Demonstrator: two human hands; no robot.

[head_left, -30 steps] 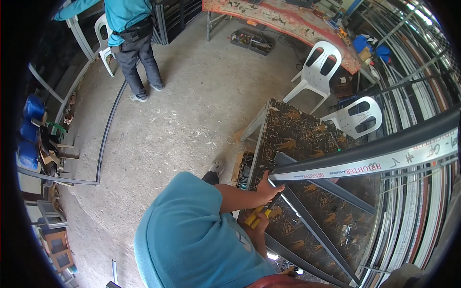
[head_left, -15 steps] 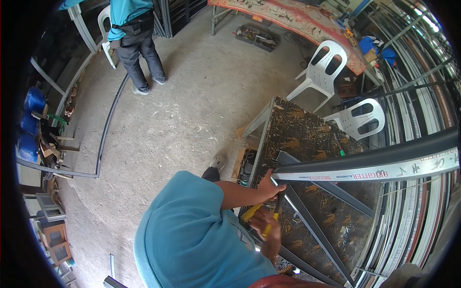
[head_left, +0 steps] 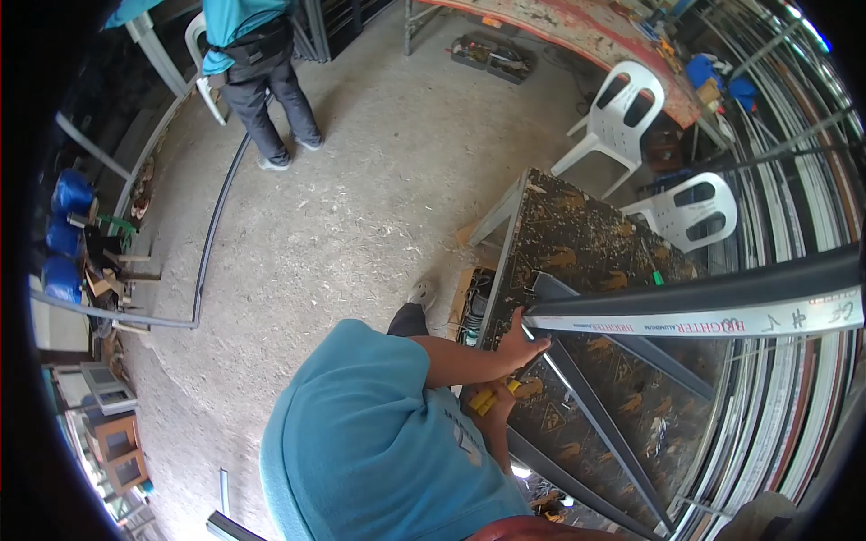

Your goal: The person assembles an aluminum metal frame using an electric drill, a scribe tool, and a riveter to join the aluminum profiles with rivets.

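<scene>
My left hand [head_left: 520, 348] grips the near end of a long aluminum profile [head_left: 649, 323], which has a dark face and a white strip with red lettering. Its thumb lies along the profile's end. Below, close to my body, my right hand [head_left: 492, 413] is closed on yellow-handled pliers [head_left: 487, 398]; their jaws are not clearly visible. Both hands are over the near edge of a dark, worn worktable [head_left: 568, 234]. Other dark profiles [head_left: 604, 424] lie across the tabletop beneath the held one.
A green-handled screwdriver [head_left: 657, 276] lies on the worktable. White plastic chairs [head_left: 618, 126] stand beyond it. Racks of long profiles [head_left: 794, 379] line the right side. Another person [head_left: 262, 81] stands at the upper left, near a bent dark strip [head_left: 212, 230] on the floor.
My right hand has drawn the pliers down and back from the profile's end, and their handles, spread before, look closer together. My left hand stays on the profile. The view has shifted slightly.
</scene>
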